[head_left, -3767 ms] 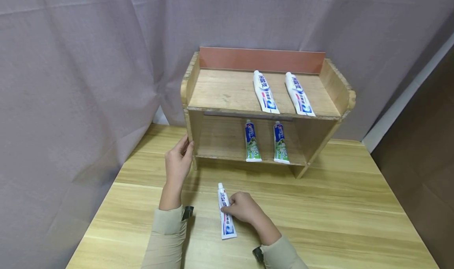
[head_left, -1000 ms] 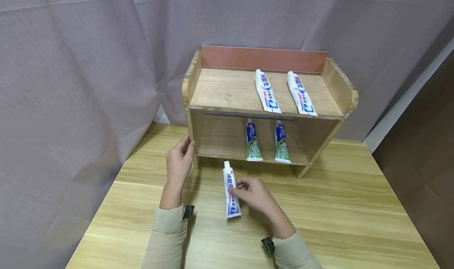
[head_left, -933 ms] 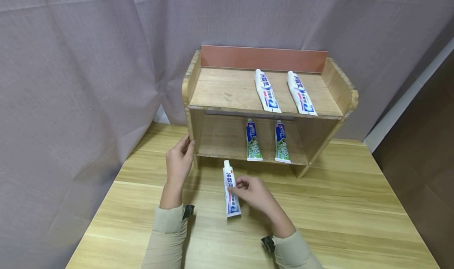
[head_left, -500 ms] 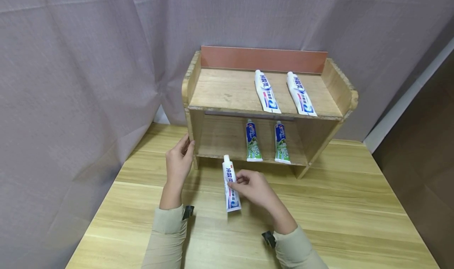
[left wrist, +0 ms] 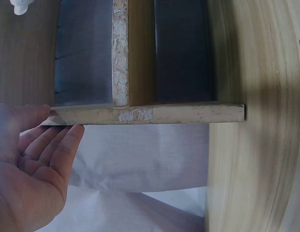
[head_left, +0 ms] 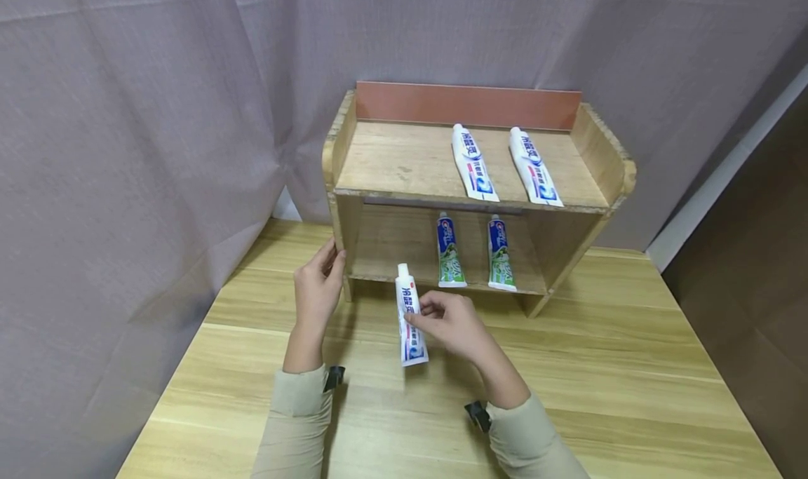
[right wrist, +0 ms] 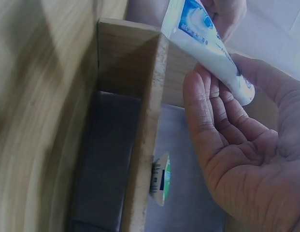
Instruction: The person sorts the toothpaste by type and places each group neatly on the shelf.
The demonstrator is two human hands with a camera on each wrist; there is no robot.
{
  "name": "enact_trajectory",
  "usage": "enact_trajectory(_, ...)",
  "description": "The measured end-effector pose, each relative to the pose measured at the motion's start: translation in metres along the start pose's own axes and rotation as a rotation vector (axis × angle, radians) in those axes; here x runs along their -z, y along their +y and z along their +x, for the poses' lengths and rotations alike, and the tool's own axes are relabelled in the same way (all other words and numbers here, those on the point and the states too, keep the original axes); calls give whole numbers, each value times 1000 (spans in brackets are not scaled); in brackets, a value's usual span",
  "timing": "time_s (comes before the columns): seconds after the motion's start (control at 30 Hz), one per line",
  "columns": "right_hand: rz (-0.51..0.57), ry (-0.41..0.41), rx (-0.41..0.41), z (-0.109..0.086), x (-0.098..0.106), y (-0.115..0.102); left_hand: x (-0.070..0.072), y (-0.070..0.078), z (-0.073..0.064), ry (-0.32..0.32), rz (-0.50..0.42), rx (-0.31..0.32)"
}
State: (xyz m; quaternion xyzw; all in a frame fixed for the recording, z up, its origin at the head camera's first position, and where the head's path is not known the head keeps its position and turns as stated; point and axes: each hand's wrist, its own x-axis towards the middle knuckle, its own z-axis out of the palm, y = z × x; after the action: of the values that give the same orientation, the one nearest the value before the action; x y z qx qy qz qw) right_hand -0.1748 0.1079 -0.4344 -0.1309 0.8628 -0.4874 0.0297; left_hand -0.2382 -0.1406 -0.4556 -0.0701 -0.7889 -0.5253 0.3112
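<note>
My right hand (head_left: pixel 459 325) pinches a white toothpaste tube (head_left: pixel 413 349) between thumb and fingers, cap pointing away from me. The tube is raised above the table, in front of the lower shelf's left part. In the right wrist view the same white tube (right wrist: pixel 203 43) slants across the fingertips. With my left hand (head_left: pixel 318 289) I grip the left side panel of a small two-tier wooden shelf (head_left: pixel 404 160). The left wrist view shows thumb and fingers of that hand (left wrist: pixel 38 159) on opposite faces of the panel (left wrist: pixel 178 114).
Two more white toothpaste tubes (head_left: pixel 475 163) (head_left: pixel 535 167) lie side by side on the upper tier. Below them lie two blue-and-green toothpaste tubes (head_left: pixel 451 251) (head_left: pixel 501 254). A wooden table (head_left: pixel 631 367) carries the shelf; a grey curtain (head_left: pixel 158 114) hangs behind.
The white tube has come up off the table and moved forward towards the shelf in my right hand, still rising over the last second. My left hand has stayed on the side panel.
</note>
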Motion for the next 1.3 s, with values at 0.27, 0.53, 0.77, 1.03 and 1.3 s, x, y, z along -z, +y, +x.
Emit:
enact_trajectory(0.27, -46, 18, 61, 5, 7, -8, 1, 1, 0, -3, -1, -9)
enact_trajectory(0.53, -77, 11, 81, 10, 14, -16, 0, 1, 0, -12, 5, 23)
enact_trajectory(0.77, -81, -5, 89, 12, 19, -21, 1, 2, 0, -4, 16, 13)
enact_trajectory(1.03, -93, 2, 110, 17, 25, -31, 0, 0, 0, -6, -3, 20)
enact_trajectory(1.3, -107, 12, 126, 20, 28, -37, 0, 1, 0, -5, -8, 18)
